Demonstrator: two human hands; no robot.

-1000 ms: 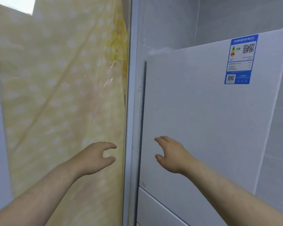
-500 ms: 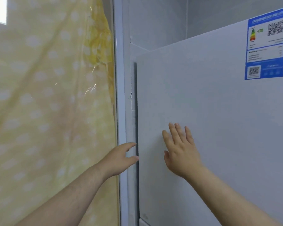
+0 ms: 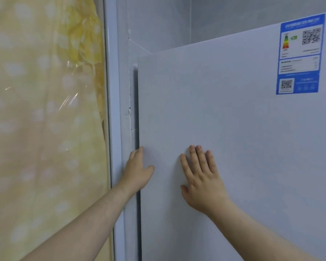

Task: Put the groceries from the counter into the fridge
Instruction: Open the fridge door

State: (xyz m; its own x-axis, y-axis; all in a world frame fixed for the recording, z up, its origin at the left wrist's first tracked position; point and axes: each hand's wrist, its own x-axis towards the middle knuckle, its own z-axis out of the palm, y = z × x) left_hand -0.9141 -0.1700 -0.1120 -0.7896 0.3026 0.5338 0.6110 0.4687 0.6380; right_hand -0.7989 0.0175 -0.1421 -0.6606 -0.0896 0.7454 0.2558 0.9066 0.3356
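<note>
Your left fingers (image 3: 137, 154) curl round the left edge of the fridge door (image 3: 233, 119), lower centre of frame; your right fingers (image 3: 199, 160) lie straight, flat on its front.

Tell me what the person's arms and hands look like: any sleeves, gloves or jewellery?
Both are bare. The left hand and right hand wear no gloves and no rings that show. The left forearm and right forearm carry no sleeve, watch or bracelet as far as the frame's lower edge; anything worn higher up is out of view.
</note>
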